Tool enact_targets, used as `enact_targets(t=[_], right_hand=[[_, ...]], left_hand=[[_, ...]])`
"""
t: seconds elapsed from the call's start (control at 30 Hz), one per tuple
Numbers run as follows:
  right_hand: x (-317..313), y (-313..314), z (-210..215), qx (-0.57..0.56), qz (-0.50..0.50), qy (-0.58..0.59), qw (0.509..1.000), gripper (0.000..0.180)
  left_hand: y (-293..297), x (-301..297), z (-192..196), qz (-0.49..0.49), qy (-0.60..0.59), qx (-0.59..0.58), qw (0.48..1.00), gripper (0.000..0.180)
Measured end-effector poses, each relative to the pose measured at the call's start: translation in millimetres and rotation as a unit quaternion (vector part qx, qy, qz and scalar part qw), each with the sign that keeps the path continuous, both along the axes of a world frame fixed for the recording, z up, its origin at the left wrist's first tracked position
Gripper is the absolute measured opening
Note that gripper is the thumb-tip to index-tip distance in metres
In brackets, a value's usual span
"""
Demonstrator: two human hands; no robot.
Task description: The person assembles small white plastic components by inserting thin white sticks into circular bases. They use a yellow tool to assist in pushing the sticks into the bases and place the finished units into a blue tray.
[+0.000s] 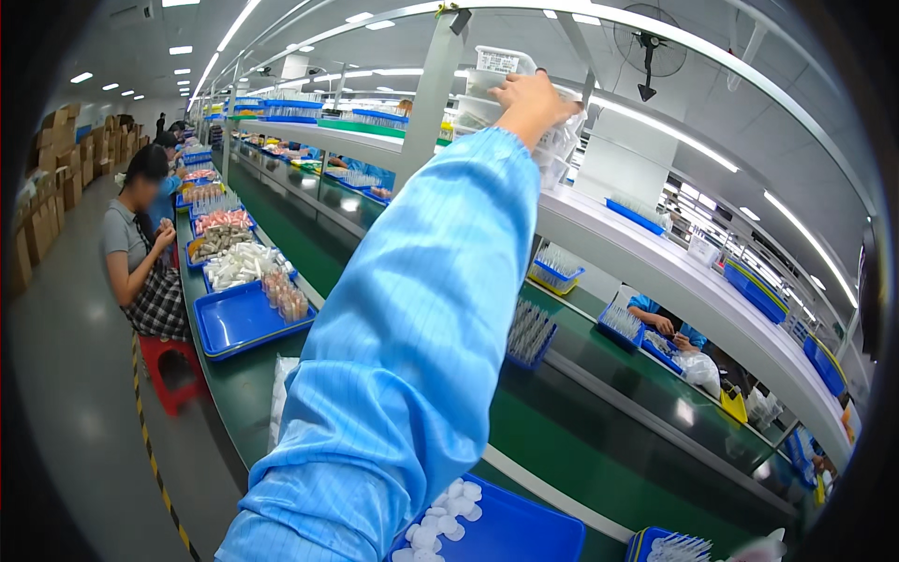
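My left arm, in a light blue sleeve, stretches up to the shelf. My left hand (534, 101) is closed on a clear plastic box (506, 62) with a white label, on a stack of similar boxes (476, 112); the palm side is hidden. At the bottom right edge, what seems to be my right hand (760, 551) is a blurred sliver, its fingers unclear. It is nearest a blue tray of upright clear pieces (676, 546). Below my left forearm lies a blue tray (529, 532) with white round discs (451, 510).
The white shelf (646, 253) crosses above the green conveyor (562, 412), with a post (433, 103) beside the boxes. Along the left bench stand an unfilled blue tray (248, 318) and trays of parts. A person (140, 244) sits at left; another person's hands (667, 328) work across the belt.
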State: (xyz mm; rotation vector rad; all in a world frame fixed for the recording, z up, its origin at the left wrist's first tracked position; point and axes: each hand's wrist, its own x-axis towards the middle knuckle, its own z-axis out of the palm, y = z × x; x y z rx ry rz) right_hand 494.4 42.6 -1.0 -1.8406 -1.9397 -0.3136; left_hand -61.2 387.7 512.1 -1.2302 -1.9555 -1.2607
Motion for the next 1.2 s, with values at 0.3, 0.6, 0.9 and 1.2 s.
enact_targets(t=[0.3, 0.6, 0.9, 1.2], right_hand=[[-6, 2, 2, 0.019, 0.014, -0.033, 0.999, 0.019], [-2, 4, 2, 0.001, -0.013, -0.038, 0.999, 0.022], [-46, -12, 47, 0.154, 0.093, 0.098, 0.979, 0.037], [-132, -101, 69, -0.052, 0.442, 0.059, 0.894, 0.082]], left_hand=[[31, -8, -3, -0.014, 0.0, 0.058, 0.998, 0.08], [-38, 43, -26, -0.151, 0.022, 0.337, 0.929, 0.086], [-235, 105, -265, -0.545, -0.084, 0.201, 0.81, 0.072], [-448, 190, -541, -0.642, -0.231, -0.183, 0.707, 0.091]])
